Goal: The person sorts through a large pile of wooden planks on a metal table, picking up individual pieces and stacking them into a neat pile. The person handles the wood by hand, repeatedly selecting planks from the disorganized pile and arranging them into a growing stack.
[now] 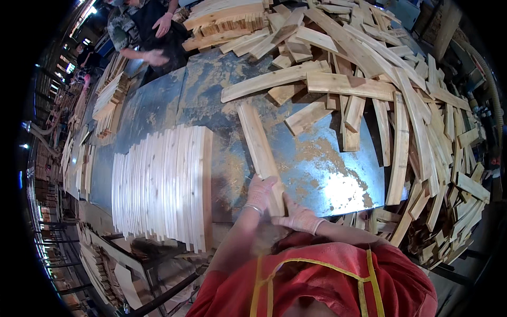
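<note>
A wooden board (255, 138) lies lengthwise away from me over the metal table, its near end at the table's front edge. My left hand (261, 193), in a pale glove, is closed on the board's left side near that end. On the opposite side my gloved right hand (299, 215) grips the near end, with the thumb along its edge. To the left of my hands a row of boards (163, 185) stands on edge, packed side by side. A loose heap of boards (348, 84) covers the table's far and right parts.
Sawdust is scattered over the metal table (206, 79). Another person (145, 37) in a dark apron stands at the far left, beside a stacked pile of boards (224, 21). A smaller stack (111, 103) lies along the left edge. More wood pieces (465, 211) are heaped at the right.
</note>
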